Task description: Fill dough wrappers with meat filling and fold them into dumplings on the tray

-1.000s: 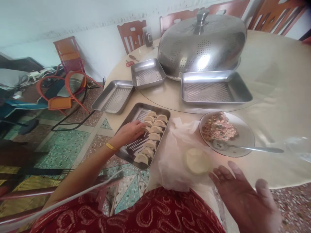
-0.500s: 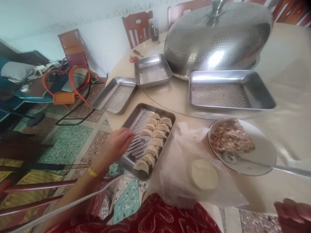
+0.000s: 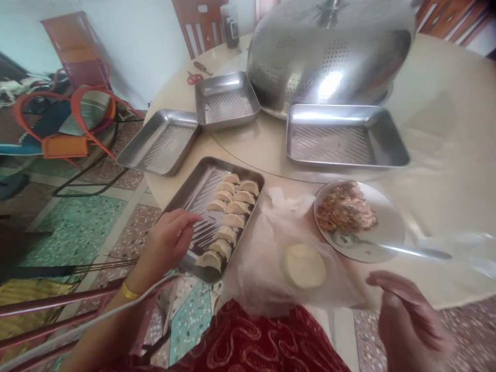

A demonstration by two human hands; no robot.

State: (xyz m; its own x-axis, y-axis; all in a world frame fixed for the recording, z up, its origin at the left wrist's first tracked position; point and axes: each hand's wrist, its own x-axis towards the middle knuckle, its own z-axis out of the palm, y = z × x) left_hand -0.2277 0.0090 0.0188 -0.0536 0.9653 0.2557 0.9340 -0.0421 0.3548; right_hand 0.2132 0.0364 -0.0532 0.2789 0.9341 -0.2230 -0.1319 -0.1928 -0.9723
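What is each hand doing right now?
Left hand: open, empty, over the dumpling tray.
Right hand: open, empty, near the table edge.

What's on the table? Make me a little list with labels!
Left hand: empty, over the near edge of the dumpling tray
Right hand: empty, low by the table edge
Dumplings: two rows on the tray
Wrappers: round stack on a plastic bag
Filling plate: minced filling, spoon
Empty trays: three
Big metal dome cover: at the back
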